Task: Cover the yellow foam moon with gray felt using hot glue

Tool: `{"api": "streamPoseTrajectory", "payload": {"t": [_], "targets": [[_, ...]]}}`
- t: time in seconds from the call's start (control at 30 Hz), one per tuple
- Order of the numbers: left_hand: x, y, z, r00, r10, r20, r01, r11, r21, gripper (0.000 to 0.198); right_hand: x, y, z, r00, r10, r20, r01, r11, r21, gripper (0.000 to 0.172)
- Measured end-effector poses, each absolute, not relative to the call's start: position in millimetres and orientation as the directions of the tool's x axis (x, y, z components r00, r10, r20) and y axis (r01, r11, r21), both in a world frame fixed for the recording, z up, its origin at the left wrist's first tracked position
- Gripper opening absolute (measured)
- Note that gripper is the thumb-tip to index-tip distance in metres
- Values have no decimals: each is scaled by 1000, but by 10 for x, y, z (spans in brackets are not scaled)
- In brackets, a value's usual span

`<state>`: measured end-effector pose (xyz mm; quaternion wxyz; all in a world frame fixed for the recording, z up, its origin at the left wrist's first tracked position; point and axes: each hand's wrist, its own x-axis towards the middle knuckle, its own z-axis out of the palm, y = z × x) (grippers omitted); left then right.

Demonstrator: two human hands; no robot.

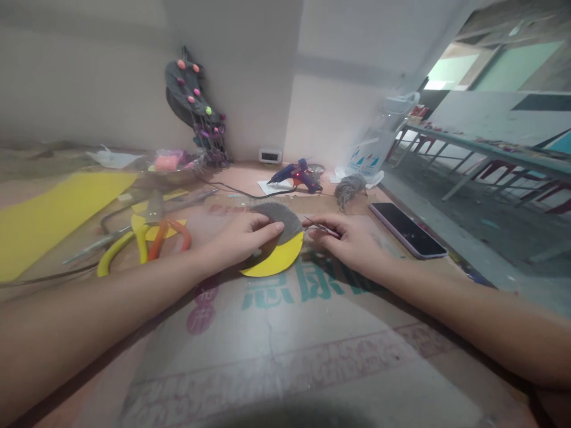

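A round or crescent-like piece (pixel 279 255) lies on the cardboard, its lower part bare yellow and its upper part covered in grey. My left hand (pixel 250 235) is closed on its left side, the thumb on top of the grey part. At the piece's right edge, my right hand (pixel 341 238) pinches small, thin scissors or tweezers (pixel 322 227); blur hides which. The tool's tip points toward the piece. A ball of grey yarn (pixel 350 190) sits behind my right hand.
A glue gun (pixel 297 176) with a red light stands behind the piece. Yellow-handled scissors (pixel 141 238) and orange-handled ones (pixel 158 238) lie left, near a yellow sheet (pixel 49 214). A phone (pixel 408 230) is at right. A decorated grey crescent (pixel 187 95) leans on the wall.
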<state>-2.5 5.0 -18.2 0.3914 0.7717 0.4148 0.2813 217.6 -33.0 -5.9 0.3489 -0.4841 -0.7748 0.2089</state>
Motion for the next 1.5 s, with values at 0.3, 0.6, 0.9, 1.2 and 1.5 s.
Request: {"api": "streamPoseTrajectory", "payload": {"t": [0.3,0.6,0.9,1.2,1.5], "targets": [[-15,74,-207,570,810,135,375,-403,835,41,2180,-385,-131,-359,854,377,649,519,-556,12],[-31,118,-275,440,884,158,408,-354,842,43,2210,-382,-170,-439,822,362,655,569,-497,17],[-21,100,-232,365,907,209,490,-378,786,43,2240,-423,-93,-445,784,432,608,619,-497,31],[0,170,-341,421,899,119,381,-294,877,45,2579,97,46,-157,896,416,792,366,-489,32],[28,78,-248,382,920,91,380,-246,892,41,2428,-22,83,-402,852,335,796,506,-332,44]]}}
